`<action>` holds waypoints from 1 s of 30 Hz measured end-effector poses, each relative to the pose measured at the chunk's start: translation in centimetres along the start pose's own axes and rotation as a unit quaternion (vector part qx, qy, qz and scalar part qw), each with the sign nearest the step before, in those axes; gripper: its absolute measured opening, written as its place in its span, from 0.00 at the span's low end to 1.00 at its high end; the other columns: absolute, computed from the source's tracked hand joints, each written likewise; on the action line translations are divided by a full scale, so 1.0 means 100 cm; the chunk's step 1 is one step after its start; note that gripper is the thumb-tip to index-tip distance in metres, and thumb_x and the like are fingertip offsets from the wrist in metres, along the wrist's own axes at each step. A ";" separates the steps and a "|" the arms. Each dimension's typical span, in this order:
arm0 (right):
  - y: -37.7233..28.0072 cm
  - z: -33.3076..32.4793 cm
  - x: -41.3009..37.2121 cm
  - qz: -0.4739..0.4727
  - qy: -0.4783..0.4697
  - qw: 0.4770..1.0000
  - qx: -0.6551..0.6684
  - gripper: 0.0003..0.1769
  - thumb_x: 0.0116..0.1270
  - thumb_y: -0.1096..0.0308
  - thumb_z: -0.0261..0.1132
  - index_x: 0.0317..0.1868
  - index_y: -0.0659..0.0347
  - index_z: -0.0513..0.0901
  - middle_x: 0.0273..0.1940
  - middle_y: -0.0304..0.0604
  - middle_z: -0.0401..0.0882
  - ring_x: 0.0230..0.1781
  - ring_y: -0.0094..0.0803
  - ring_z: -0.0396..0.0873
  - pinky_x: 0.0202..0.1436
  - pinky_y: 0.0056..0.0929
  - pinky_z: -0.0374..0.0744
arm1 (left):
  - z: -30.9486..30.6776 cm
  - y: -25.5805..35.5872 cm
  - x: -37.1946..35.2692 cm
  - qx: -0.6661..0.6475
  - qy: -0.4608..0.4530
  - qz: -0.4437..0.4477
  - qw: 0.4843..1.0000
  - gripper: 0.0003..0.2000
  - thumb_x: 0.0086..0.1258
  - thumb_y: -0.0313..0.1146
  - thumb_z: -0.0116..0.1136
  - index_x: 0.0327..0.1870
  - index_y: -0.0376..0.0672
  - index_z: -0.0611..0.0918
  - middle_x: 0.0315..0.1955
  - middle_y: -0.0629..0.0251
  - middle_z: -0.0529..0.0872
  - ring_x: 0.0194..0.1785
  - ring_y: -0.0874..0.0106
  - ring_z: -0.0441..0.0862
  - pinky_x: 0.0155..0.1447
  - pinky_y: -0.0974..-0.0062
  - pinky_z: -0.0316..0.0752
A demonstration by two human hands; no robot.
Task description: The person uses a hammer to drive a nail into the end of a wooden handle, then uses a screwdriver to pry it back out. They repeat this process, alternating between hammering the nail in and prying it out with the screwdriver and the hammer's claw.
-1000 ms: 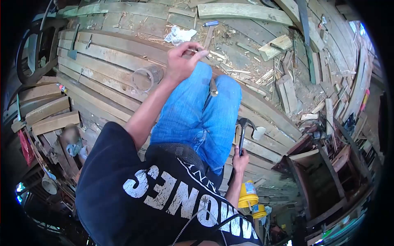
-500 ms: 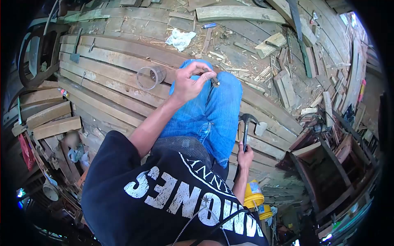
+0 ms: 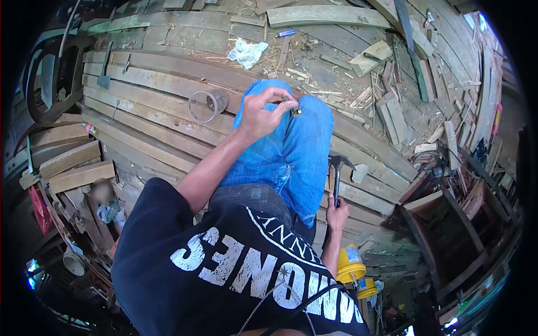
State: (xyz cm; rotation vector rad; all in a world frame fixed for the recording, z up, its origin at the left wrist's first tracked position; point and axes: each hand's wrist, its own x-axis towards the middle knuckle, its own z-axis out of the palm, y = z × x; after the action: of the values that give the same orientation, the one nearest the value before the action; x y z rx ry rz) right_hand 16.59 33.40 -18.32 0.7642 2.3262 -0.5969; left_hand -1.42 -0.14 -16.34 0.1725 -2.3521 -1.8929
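Observation:
Over my jeans-covered knees, my left hand pinches a small dark object with a bright end, too small to make out clearly. My right hand, low beside my right thigh, is wrapped round the handle of a claw hammer, whose head points away from me. Left of my left hand, a clear plastic container lies on the planks with small dark pieces inside, which look like nails.
Long wooden planks run under me. Ahead lie a white cloth, a blue lighter-like item and wood scraps. Yellow buckets stand at lower right, near a dark wooden frame. A flat-bladed tool lies at upper left.
The view has shifted slightly. Both hands keep their holds, and the hammer remains beside my right leg.

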 end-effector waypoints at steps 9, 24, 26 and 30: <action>-0.004 -0.004 -0.002 0.002 0.006 1.000 0.014 0.26 0.66 0.48 0.65 0.35 0.69 0.83 0.21 0.49 0.77 0.21 0.37 0.73 0.31 0.41 0.73 | 0.003 0.001 -0.002 0.022 -0.013 0.069 0.997 0.05 0.64 0.25 0.67 0.38 0.37 0.82 0.31 0.62 0.90 0.36 0.73 0.89 0.41 0.77 0.82; -0.021 -0.024 -0.001 -0.006 0.026 0.995 0.093 0.25 0.67 0.51 0.66 0.30 0.70 0.80 0.17 0.41 0.68 0.20 0.28 0.64 0.25 0.35 0.67 | 0.008 -0.003 -0.014 0.023 -0.031 0.084 0.996 0.02 0.65 0.24 0.65 0.36 0.37 0.86 0.32 0.62 0.90 0.34 0.73 0.89 0.39 0.77 0.82; -0.019 -0.021 -0.002 -0.004 0.029 0.995 0.094 0.25 0.66 0.50 0.66 0.30 0.70 0.80 0.17 0.43 0.69 0.20 0.29 0.65 0.26 0.36 0.67 | 0.008 -0.003 -0.014 0.027 -0.030 0.087 0.995 0.02 0.65 0.24 0.65 0.36 0.36 0.86 0.32 0.62 0.90 0.34 0.73 0.89 0.39 0.77 0.82; -0.020 -0.021 -0.006 -0.007 0.018 0.998 0.065 0.25 0.66 0.50 0.66 0.31 0.70 0.81 0.17 0.44 0.70 0.20 0.31 0.65 0.27 0.37 0.68 | 0.010 -0.007 -0.014 0.024 -0.024 0.087 0.996 0.02 0.65 0.24 0.65 0.36 0.37 0.86 0.32 0.62 0.90 0.34 0.73 0.89 0.38 0.77 0.82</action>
State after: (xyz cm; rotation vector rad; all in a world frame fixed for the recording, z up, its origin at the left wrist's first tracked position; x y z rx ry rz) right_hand 14.80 32.93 -15.95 0.8237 2.3444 -0.7516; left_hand -0.18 0.87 -17.26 -0.0728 -2.3581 -1.7807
